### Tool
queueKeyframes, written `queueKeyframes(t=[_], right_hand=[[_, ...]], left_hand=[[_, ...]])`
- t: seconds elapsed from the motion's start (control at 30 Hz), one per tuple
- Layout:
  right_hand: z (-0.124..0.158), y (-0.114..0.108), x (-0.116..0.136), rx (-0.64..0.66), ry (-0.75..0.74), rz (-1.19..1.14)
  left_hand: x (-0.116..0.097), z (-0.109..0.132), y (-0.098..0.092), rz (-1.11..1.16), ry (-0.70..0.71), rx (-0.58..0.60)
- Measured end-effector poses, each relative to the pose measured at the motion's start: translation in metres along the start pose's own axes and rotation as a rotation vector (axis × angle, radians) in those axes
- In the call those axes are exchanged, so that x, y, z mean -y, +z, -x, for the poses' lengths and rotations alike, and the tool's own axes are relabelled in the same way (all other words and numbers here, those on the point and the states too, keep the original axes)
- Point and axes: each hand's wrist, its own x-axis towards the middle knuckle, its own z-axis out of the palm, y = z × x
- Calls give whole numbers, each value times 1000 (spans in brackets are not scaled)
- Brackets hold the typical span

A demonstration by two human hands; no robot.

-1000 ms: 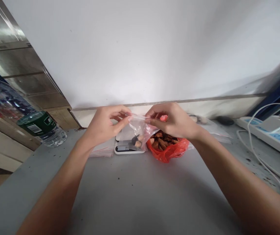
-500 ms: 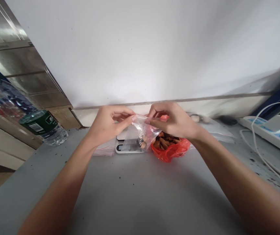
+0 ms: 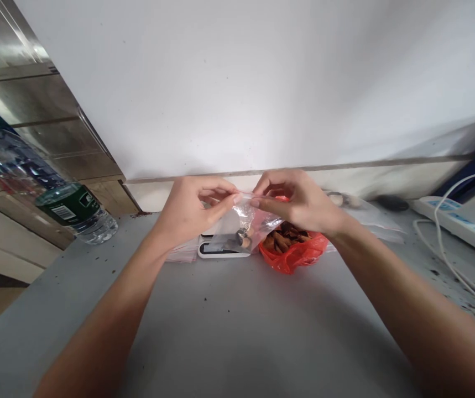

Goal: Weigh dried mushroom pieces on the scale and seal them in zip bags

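A clear zip-lock bag (image 3: 237,224) hangs between my hands, with a few small tan and dark pieces (image 3: 244,237) in its lower part. My left hand (image 3: 198,207) pinches the bag's top edge between thumb and forefinger. Close beside it, my right hand (image 3: 293,202) pinches the same edge from the other side. Behind and below the bag lies a white digital scale (image 3: 224,253), partly covered by it; its display is lit but unreadable. Under my right hand a red plastic bag (image 3: 295,260) stands open, holding dried brown pieces (image 3: 285,239).
Flat zip-lock bags (image 3: 183,252) lie left of the scale. More clear bags (image 3: 370,215), one with pale pieces, lie at the right by the wall. A large water bottle (image 3: 71,210) stands at left; a white power strip (image 3: 465,221) and cable (image 3: 444,243) are at right.
Both hands and the zip-lock bag appear slightly further right, along with the whole scene. The fingertips at the bag's top edge have come a little closer together.
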Motion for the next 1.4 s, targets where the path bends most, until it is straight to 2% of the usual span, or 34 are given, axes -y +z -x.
queueKeyframes(t=[0.17, 0.43, 0.6, 0.73, 0.9, 1.17, 1.4], right_hand=[[1, -3, 4, 78, 33, 20], [1, 3, 9, 57, 42, 151], [0, 2, 3, 89, 59, 125], [-2, -7, -6, 115, 54, 189], [-3, -19, -12, 80, -11, 317], [0, -34, -13, 115, 37, 410], [6, -54, -16, 34, 137, 448]], left_hand=[[-1, 0, -3, 26, -33, 36], [-2, 0, 0, 10, -26, 70], [2, -1, -1, -46, -12, 63], [8, -3, -6, -90, -20, 22], [10, -3, -10, -106, -66, -46], [18, -3, -12, -85, -103, -67], [19, 1, -35, -161, -78, -135]])
